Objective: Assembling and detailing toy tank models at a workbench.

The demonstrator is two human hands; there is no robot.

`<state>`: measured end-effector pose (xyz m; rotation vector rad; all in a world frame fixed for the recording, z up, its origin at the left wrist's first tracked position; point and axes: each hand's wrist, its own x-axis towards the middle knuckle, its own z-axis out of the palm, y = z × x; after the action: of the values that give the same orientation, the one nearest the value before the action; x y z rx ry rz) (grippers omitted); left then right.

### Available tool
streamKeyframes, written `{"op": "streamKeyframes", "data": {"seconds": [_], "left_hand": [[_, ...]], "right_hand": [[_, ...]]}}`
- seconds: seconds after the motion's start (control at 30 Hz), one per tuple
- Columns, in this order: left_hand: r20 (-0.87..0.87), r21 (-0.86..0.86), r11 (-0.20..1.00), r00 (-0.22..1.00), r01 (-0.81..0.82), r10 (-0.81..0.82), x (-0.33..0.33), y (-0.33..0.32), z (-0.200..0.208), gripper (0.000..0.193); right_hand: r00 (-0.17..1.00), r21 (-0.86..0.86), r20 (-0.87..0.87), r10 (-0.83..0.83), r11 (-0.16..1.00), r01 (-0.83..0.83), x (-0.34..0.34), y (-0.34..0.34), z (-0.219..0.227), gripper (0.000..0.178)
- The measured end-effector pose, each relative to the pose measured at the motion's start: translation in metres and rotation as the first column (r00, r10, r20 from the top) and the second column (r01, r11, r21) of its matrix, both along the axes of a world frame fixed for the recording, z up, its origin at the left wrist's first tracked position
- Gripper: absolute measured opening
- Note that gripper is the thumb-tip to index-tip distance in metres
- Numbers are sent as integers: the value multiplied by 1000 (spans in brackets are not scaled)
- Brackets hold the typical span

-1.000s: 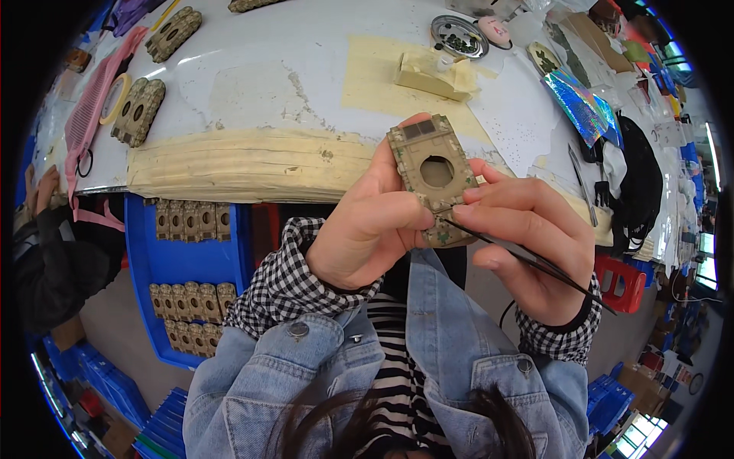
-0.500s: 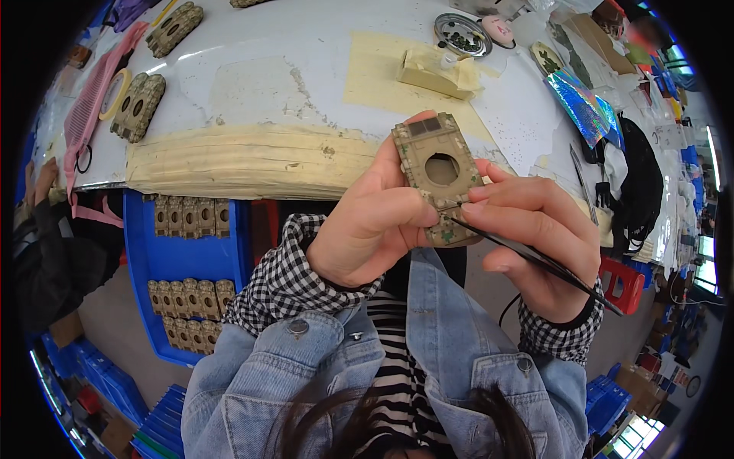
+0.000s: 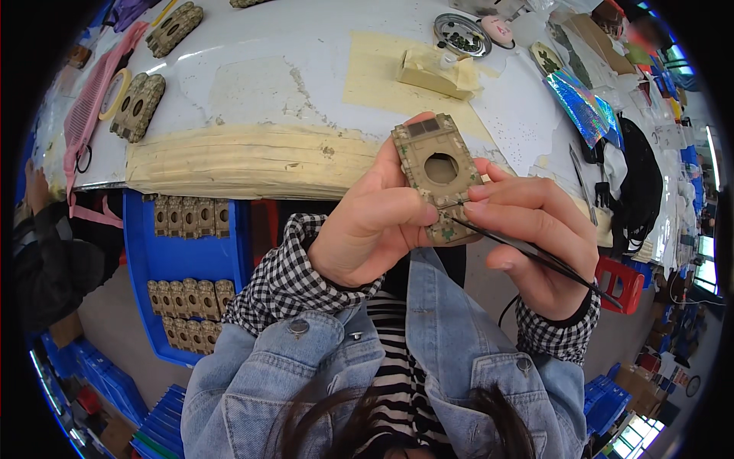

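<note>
The camouflaged hull [image 3: 428, 144] is sitting between both hands, above the near edge of the worktable [image 3: 252, 80]. The left hand [image 3: 367, 218] is gripping its left side, partly closed, with the thumb [image 3: 397, 210] lying over the near end. The right hand [image 3: 543, 229] is holding dark tweezers [image 3: 535, 253] in a half-closed grasp, its fingertips [image 3: 475, 208] resting by the hull's right edge. The tweezer tips are pointing at the near deck, just beside the left thumb; whether they are gripping anything, I cannot tell.

Judged risks: with the points working so near the thumb, a slip could be pricking skin or scratching the painted finish. Nothing but the hands is visibly supporting the hull, so a loosening left grip could be dropping it past the table edge. Uneven finger pressure could be twisting it under the tips.
</note>
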<state>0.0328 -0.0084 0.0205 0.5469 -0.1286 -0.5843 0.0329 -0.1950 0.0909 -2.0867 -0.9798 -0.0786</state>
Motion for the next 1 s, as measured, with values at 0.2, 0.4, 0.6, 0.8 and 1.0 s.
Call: {"op": "streamKeyframes", "data": {"seconds": [0.2, 0.4, 0.6, 0.8, 1.0], "left_hand": [[-3, 6, 1000, 1000, -19, 19, -1, 0, 1, 77], [0, 14, 1000, 1000, -15, 15, -1, 0, 2, 77], [14, 1, 1000, 1000, -9, 9, 0, 1, 0, 76], [21, 10, 1000, 1000, -12, 12, 0, 1, -1, 76], [29, 17, 1000, 1000, -11, 10, -1, 3, 0, 76]], "right_hand": [[1000, -7, 18, 1, 1000, -1, 0, 2, 0, 35], [999, -19, 32, -7, 1000, 8, -1, 3, 0, 35], [1000, -37, 27, -13, 999, 14, -2, 4, 1, 35], [1000, -45, 23, -15, 999, 16, -3, 5, 2, 35], [999, -57, 34, -7, 998, 9, -3, 5, 3, 36]]}}
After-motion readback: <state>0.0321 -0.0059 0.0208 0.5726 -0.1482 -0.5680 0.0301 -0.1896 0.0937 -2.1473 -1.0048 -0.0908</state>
